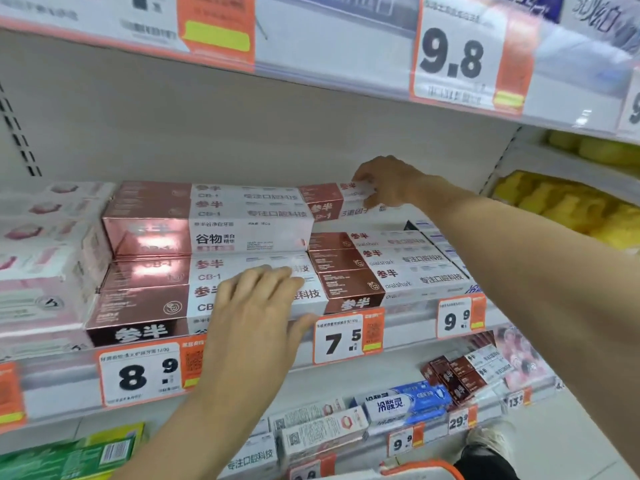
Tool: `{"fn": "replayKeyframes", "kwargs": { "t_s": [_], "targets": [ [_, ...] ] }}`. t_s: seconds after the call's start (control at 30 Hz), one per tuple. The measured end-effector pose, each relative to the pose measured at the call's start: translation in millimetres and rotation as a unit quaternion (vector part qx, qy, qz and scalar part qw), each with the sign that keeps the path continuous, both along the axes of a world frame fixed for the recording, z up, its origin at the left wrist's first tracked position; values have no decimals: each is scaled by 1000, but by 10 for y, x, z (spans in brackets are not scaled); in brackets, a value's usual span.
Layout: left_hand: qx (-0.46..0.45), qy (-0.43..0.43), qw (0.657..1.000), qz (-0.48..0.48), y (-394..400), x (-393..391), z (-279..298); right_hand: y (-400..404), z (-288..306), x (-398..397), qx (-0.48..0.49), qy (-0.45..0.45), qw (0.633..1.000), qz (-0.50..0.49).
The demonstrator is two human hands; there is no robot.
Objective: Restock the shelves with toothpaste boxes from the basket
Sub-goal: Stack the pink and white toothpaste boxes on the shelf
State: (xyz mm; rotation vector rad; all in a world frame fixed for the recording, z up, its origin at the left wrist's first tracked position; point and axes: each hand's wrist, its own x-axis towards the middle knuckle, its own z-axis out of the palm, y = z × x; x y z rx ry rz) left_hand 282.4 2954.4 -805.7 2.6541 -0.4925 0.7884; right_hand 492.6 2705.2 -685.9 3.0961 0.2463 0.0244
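- We see the dark red toothpaste box [337,199] near the back of the shelf [408,315], on the stack's right end.
- Our right hand [388,180] pinches its right end.
- Our left hand [256,306] lies flat, fingers straight, on the front boxes [145,299] at the shelf's front edge.
- Price tags [348,336] hang along this edge.

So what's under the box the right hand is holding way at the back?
The right hand grips a dark red and white toothpaste box. Under it sits one more box of the same kind. Anything lower is hidden behind the front boxes, so I can't tell.
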Motion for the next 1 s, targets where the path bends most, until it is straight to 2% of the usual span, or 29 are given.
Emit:
{"fn": "replayKeyframes", "kwargs": {
  "t_s": [0.27, 0.47, 0.73, 1.0],
  "targets": [
    [17, -24, 1000, -4, 33, 29, -69, -14, -282, 242, 81, 117, 990, 9],
    [19, -12, 1000, -8, 42, 29, -86, -64, -251, 135, 76, 116, 990, 32],
    [20, -9, 1000, -12, 48, 25, -84, -157, -142, -60, 115, 159, 981, 6],
    [13, -23, 1000, -10, 38, 36, -108, -177, -75, -224, 99, 176, 979, -11]
  ]
}}
